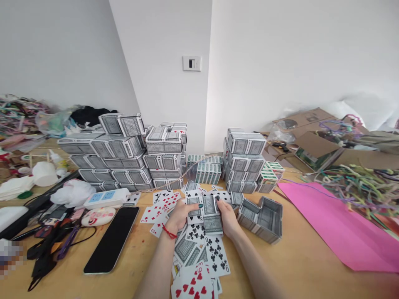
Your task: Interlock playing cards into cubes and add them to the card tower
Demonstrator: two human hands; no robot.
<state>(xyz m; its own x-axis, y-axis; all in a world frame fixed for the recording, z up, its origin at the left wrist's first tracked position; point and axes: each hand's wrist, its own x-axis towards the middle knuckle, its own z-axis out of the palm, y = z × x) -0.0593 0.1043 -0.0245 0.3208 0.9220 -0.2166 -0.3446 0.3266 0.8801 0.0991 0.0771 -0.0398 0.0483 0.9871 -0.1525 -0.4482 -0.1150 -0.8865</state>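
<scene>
Head view: smooth, pale walls (268,74) behind one work table (305,257) of light-brown wood. Along the back of it, three stacks of rectangular blocks, folded from grey-patterned playing cards with ribbed edges: a broad left stack (118,166), a narrower middle stack (163,162) just beside it, and a right stack (246,162) well apart, four tiers high. At far right, one flat, bright pink sheet (336,226), with a heap of fuzzy, bendy craft stems (352,187) beyond.

Near the centre, two bare hands above a spread of thin, overlapping loose cards (215,255), some face up, some face down, too many to count. Between the hands, small patterned card pieces (213,224), flat and rectangular, exact number unclear. Left hand (178,214) pinching from the left, thumb laid over the card; right hand (229,216) pinching along the right edge, thumb on top, fingers mostly hidden below.

Just right of the right hand, one lidless box (260,228), angular, walled in the same grey card. On the left side, one glossy black phone (112,240), one white power strip (106,198) with two blue squares, and one rounded, pink-blotched mouse (99,216). Smallest, one knotted red string bracelet (169,232) around the left wrist.
</scene>
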